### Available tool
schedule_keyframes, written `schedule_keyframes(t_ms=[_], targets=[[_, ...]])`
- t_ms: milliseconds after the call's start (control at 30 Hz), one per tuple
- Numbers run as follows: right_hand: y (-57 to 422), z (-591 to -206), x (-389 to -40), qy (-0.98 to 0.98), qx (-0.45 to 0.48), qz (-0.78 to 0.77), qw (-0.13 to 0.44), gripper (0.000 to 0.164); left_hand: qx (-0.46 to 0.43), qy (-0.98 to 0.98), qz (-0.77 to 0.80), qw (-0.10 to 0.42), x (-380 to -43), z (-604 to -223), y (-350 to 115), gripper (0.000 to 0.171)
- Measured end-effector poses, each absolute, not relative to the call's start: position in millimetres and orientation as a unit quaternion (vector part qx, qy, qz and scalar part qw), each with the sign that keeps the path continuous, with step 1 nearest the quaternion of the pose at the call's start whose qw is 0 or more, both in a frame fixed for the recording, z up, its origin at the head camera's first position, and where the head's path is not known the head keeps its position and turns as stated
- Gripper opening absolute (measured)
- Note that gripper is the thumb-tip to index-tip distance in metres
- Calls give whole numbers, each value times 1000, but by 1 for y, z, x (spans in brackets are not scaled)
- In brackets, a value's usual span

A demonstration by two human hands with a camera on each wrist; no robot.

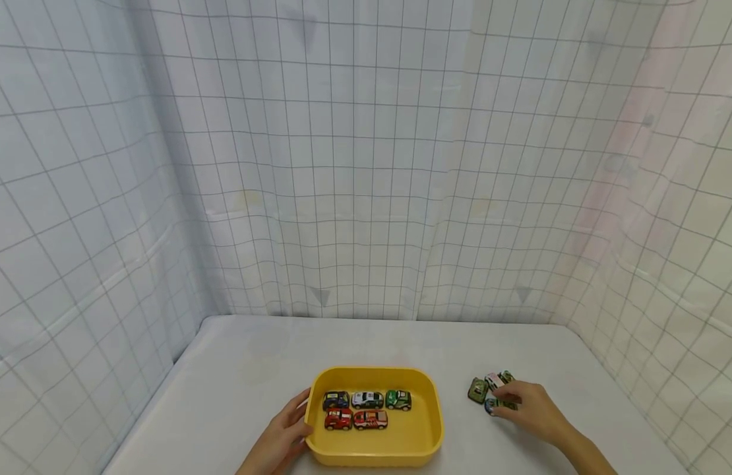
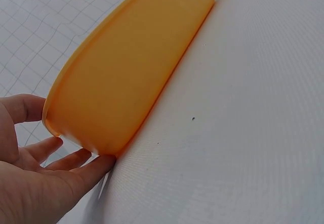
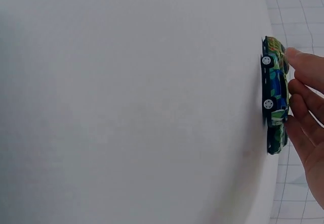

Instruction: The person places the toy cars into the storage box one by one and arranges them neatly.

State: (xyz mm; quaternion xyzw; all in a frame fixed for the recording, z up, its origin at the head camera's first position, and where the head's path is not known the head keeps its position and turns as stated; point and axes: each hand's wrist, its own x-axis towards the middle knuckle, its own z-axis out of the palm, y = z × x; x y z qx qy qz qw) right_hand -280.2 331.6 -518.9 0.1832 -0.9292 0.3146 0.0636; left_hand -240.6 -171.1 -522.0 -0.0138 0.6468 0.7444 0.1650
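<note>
My left hand [image 1: 283, 432] holds the left end of a yellow plastic tray [image 1: 374, 460], thumb at the rim and the other fingers against the outer wall. Inside the tray stand several toy cars in two rows. A dark blue car [image 1: 336, 400], a white one [image 1: 367, 400] and a green one [image 1: 398, 400] form the back row; two red cars [image 1: 339, 419] are in front. Over on the right, my right hand [image 1: 535, 414] pinches a blue-and-green toy car [image 3: 276, 82] by its upper body, close over the table. Its fingers partly cover that car in the head view.
Beside the right hand lie an olive-green toy car [image 1: 477, 390], a white one with red marks [image 1: 494, 381] and another green one [image 1: 506, 377]. They sit close together on the white table [image 1: 247, 369]. Grid-patterned white curtains [image 1: 372, 198] enclose the table's back and sides.
</note>
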Motion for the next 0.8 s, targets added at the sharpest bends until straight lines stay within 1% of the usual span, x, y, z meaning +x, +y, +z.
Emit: schedule_keyframes(t_ms=[200,500,633,800], targets=[[339,-525,-277,-936,166,303,72,28,-11,643,747,168,-240,-522,-172,83],[341,-531,-276,-936,182,288,89,30,-4,639,750,168,-239,-519,-172,83],[341,-531,-276,-936,181,288,87,30,-6,639,750,167,-239,-519,-172,83],[342,-530,-279,-940,182,283,67,30,-9,641,749,168,-239,-520,-172,83]])
